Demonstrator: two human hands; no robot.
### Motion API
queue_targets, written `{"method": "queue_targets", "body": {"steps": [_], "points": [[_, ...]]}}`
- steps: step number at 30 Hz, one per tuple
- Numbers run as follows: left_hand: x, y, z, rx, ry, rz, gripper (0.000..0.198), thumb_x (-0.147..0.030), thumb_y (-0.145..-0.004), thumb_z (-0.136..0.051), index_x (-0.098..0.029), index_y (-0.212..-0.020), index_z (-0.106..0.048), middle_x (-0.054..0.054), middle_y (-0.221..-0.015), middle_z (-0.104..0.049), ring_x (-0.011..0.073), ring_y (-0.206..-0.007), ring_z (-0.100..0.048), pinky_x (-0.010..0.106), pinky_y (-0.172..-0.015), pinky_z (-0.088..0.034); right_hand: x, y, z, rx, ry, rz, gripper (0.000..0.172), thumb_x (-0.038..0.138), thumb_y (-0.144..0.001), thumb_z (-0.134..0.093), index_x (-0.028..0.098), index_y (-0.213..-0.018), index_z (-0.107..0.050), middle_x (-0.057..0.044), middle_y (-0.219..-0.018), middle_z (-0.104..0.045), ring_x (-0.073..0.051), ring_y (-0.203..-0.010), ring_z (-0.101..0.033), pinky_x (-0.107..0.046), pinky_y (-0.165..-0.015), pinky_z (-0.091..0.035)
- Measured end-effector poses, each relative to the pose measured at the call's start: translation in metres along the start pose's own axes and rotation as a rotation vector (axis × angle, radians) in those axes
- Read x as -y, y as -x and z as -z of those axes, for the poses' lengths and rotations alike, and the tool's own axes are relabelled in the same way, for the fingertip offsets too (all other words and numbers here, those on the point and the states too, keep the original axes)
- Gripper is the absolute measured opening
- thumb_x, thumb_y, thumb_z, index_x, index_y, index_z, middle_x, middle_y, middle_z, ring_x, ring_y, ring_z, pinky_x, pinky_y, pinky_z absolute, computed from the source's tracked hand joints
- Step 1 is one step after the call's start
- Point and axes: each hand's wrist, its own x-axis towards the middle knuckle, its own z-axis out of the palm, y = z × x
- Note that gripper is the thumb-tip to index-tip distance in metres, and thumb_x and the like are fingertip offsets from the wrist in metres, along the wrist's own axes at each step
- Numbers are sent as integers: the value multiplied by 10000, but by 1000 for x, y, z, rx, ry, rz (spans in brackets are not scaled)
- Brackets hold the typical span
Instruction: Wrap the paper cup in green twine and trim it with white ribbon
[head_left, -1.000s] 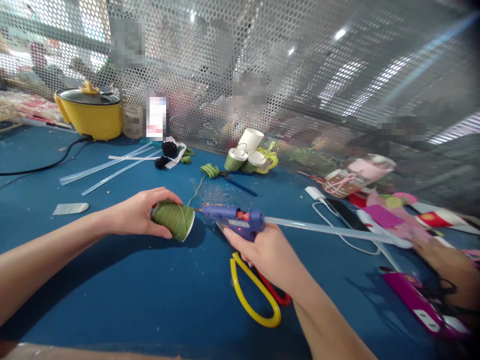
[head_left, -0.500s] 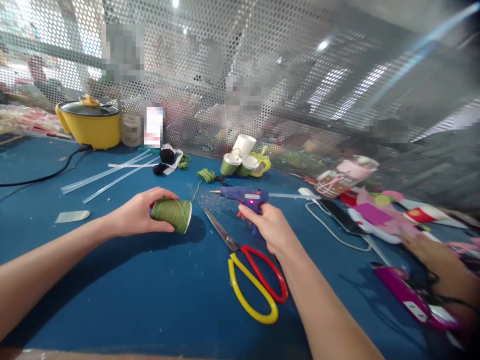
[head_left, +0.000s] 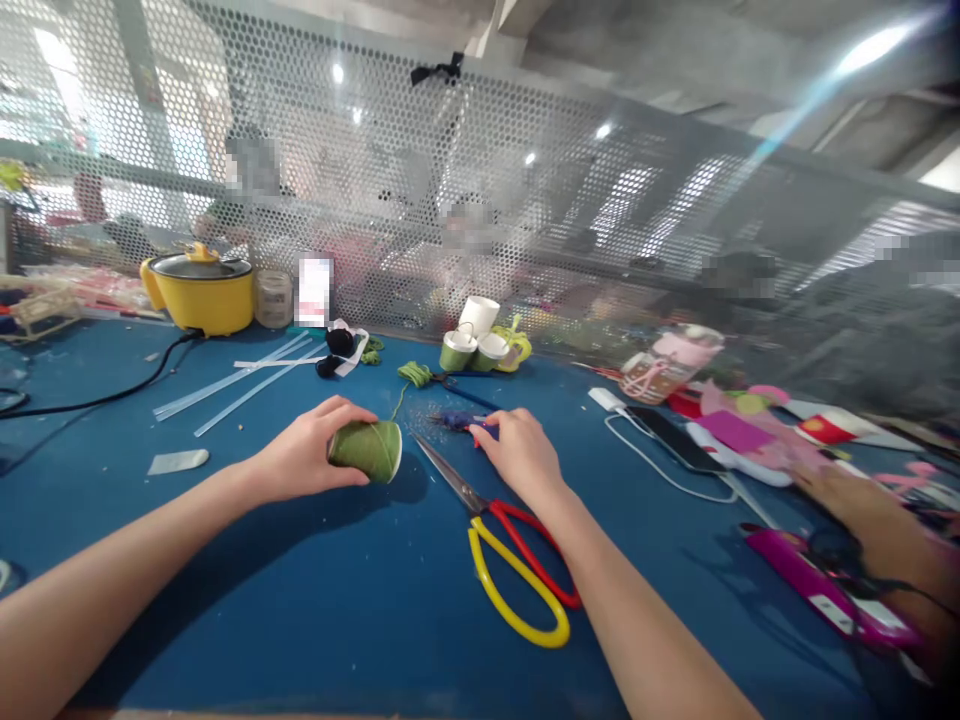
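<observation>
My left hand [head_left: 304, 460] is closed round a paper cup wrapped in green yarn [head_left: 367, 451], which lies on its side on the blue table [head_left: 315, 600] with its open mouth to the right. A green yarn strand runs from the cup back to a small yarn bundle [head_left: 415, 373]. My right hand [head_left: 520, 456] rests low on the table, fingers curled over a purple glue gun [head_left: 456, 420]; only the gun's front end shows. Scissors with one yellow and one red handle [head_left: 517, 575] lie between my forearms, blades pointing toward the cup.
A yellow electric pot [head_left: 202, 293] and a jar stand at the back left, with clear glue sticks [head_left: 232, 375] in front. Yarn-wrapped cups [head_left: 480, 342] sit by the mesh screen. A phone with a white cable [head_left: 660, 425], craft scraps and another person's hand [head_left: 885, 520] fill the right side.
My right hand drew the glue gun away from the cup's rim, carried it farther back and lowered it onto the table. The scissors came into full view. My left hand kept its hold.
</observation>
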Motion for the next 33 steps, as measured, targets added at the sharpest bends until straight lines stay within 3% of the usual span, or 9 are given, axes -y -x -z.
{"method": "queue_targets", "body": {"steps": [2, 5, 9, 16, 22, 26, 33], "points": [[-1, 0, -2, 2, -4, -18, 503, -341, -666, -670, -198, -1111, -482, 89, -1073, -521, 241, -968, -535, 373, -840, -446, 24, 10, 3, 55, -18, 143, 123, 264, -740, -575, 186, -645, -576, -59, -781, -563, -195, -771, -557, -310, -715, -419], [-1, 1, -5, -7, -26, -69, 499, -324, -684, -661, -192, -1124, -467, 92, -1072, -507, 232, -965, -528, 362, -835, -450, 61, 23, 0, 254, -116, 371, 65, 237, -749, -585, 177, -732, -604, -15, -773, -557, -134, -704, -547, -263, -681, -432], [0, 3, -9, -40, -76, -117, 537, -289, -707, -643, -184, -1178, -408, 97, -1079, -493, 227, -971, -513, 351, -819, -455, 88, 29, -14, 245, -52, 417, 106, 228, -693, -664, 167, -738, -590, -24, -804, -529, -147, -737, -523, -286, -689, -418], [-1, 3, -9, -37, -123, -122, 585, -284, -713, -638, -192, -1224, -367, 109, -1106, -500, 249, -1008, -503, 377, -840, -443, 80, 27, -24, 249, -199, 401, 141, 115, -733, -582, 170, -623, -512, -6, -741, -500, -123, -686, -491, -271, -670, -406], [-6, 2, -9, -51, 107, 33, 654, -358, -649, -688, -178, -1205, -396, 88, -1052, -548, 230, -950, -550, 360, -812, -451, 70, 28, -12, 308, -663, 201, 109, 238, -771, -540, 184, -703, -474, 13, -657, -591, -81, -515, -455, -225, -500, -373], [-8, 2, -9, 14, 187, 116, 565, -386, -648, -680, -175, -1129, -471, 69, -1024, -571, 211, -872, -575, 337, -764, -465, 63, 25, -14, 311, -915, 111, 99, 231, -721, -592, 175, -789, -547, 15, -667, -605, -69, -501, -470, -214, -480, -381], [-13, 4, -6, 93, 169, 84, 515, -381, -648, -687, -189, -1091, -508, 45, -1000, -584, 203, -869, -572, 320, -764, -465, 54, 23, -21, 271, -889, 131, 114, 227, -685, -634, 185, -790, -637, 9, -706, -622, -99, -634, -550, -247, -603, -436]]}}
